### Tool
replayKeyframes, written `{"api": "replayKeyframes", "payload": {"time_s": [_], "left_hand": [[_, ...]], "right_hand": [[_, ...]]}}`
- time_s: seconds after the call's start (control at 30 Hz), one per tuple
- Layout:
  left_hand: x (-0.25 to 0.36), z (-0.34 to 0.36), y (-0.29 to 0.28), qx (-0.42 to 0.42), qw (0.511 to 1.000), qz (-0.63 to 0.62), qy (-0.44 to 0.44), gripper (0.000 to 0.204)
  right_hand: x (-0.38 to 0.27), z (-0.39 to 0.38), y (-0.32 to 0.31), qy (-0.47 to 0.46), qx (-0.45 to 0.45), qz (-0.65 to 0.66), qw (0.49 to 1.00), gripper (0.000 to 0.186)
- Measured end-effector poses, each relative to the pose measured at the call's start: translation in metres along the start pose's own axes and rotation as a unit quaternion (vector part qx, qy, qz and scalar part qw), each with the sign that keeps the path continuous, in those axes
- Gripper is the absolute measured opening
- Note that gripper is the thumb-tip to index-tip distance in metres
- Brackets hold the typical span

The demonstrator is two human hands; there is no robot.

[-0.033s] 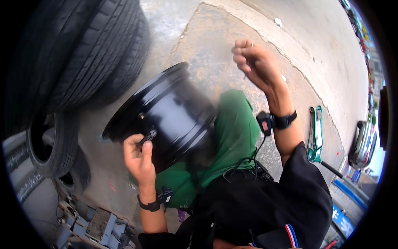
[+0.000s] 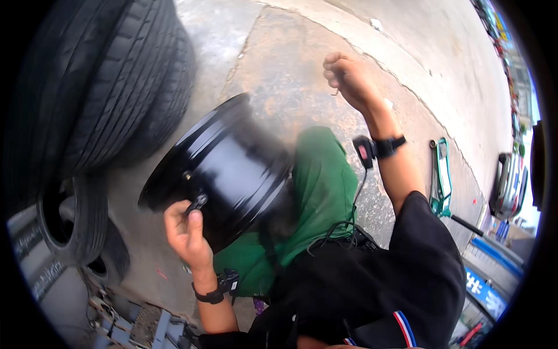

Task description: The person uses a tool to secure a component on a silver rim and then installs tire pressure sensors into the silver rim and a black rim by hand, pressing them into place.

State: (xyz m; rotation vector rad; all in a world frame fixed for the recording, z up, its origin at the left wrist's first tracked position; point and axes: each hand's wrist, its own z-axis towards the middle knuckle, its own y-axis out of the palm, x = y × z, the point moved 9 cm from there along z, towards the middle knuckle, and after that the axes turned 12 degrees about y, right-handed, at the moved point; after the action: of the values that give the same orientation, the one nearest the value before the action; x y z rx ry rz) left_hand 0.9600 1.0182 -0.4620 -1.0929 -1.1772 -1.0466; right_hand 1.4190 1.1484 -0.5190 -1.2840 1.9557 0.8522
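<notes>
A glossy black wheel rim stands tilted on the ground in front of me, against my green trouser leg. A small brass-coloured valve piece shows on its barrel. My left hand is at the rim's near left side, thumb and fingers pinching a small dark part; its exact kind is unclear. My right hand is raised over the concrete, away from the rim, with fingers curled in. A thin, blurred bit shows below those fingers, too small to name.
Large black tires stand close on the left, with a smaller tire below them. A green floor jack lies right of my right forearm. Grey metal machinery is at the lower left. A parked car stands far right.
My right fingers have curled more tightly, and that hand has turned slightly. The left hand keeps its pinch by the rim. The whole view has shifted a little.
</notes>
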Motion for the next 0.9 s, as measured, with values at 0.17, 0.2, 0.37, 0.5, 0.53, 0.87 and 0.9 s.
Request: {"api": "replayKeyframes", "payload": {"time_s": [0.17, 0.2, 0.37, 0.5, 0.53, 0.87, 0.9], "left_hand": [[-0.006, 0.002, 0.007, -0.028, 0.999, 0.029, 0.013, 0.022], [-0.007, 0.001, 0.008, -0.037, 0.998, 0.047, 0.018, 0.022], [-0.006, -0.001, 0.001, -0.042, 0.992, 0.121, 0.021, 0.028], [-0.009, 0.001, -0.002, -0.059, 0.985, 0.155, 0.036, 0.029], [-0.010, 0.001, -0.004, -0.055, 0.985, 0.157, 0.035, 0.029], [-0.012, 0.002, -0.006, -0.042, 0.985, 0.167, 0.018, 0.025], [-0.012, 0.002, -0.005, -0.042, 0.985, 0.166, 0.018, 0.025]], "right_hand": [[0.173, 0.086, -0.175, 0.127, 0.166, -0.252, 0.945, 0.014], [0.218, 0.095, -0.201, 0.198, 0.167, -0.276, 0.926, 0.014], [0.283, 0.099, -0.208, 0.172, 0.220, -0.482, 0.831, 0.030], [0.300, 0.106, -0.209, 0.136, 0.229, -0.509, 0.819, 0.030], [0.300, 0.108, -0.214, 0.130, 0.233, -0.518, 0.813, 0.030], [0.328, 0.097, -0.243, 0.127, 0.273, -0.250, 0.920, 0.029], [0.336, 0.093, -0.246, 0.153, 0.279, -0.167, 0.933, 0.030]]}}
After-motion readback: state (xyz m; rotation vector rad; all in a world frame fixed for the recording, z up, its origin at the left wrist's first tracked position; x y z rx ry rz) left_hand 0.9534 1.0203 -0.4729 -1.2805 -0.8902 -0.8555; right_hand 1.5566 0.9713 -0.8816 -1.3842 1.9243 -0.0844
